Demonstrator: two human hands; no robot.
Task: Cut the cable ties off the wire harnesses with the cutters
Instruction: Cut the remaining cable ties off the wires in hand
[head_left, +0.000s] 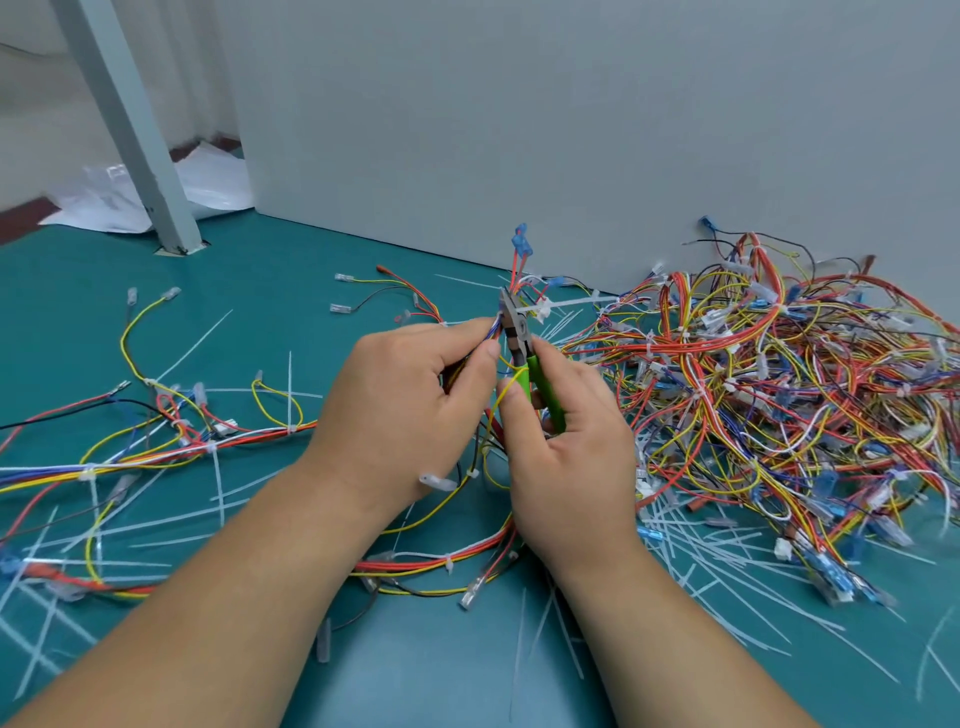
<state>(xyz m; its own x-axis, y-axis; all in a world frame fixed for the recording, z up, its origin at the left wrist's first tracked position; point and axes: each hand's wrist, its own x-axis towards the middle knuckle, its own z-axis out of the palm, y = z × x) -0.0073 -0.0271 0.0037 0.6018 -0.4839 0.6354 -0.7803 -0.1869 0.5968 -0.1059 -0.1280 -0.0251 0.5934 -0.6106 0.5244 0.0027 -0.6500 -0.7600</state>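
Tie under work was a white nylon cable tie (542, 312) on the multicoloured wire harness (494, 326), held up mid-mat. My left hand (405, 410) pinched that harness; my right hand (571, 457) gripped the green-handled cutters (519, 343), blades at the tie. I judged the step as the cut itself; next, squeeze clear of wires. No bin showed; white tie offcuts (701, 561) littered the teal mat (260, 270).

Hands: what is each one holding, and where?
Right hand grips the cutters by their green handles; left hand pinches the wire harness beside the cutter head.
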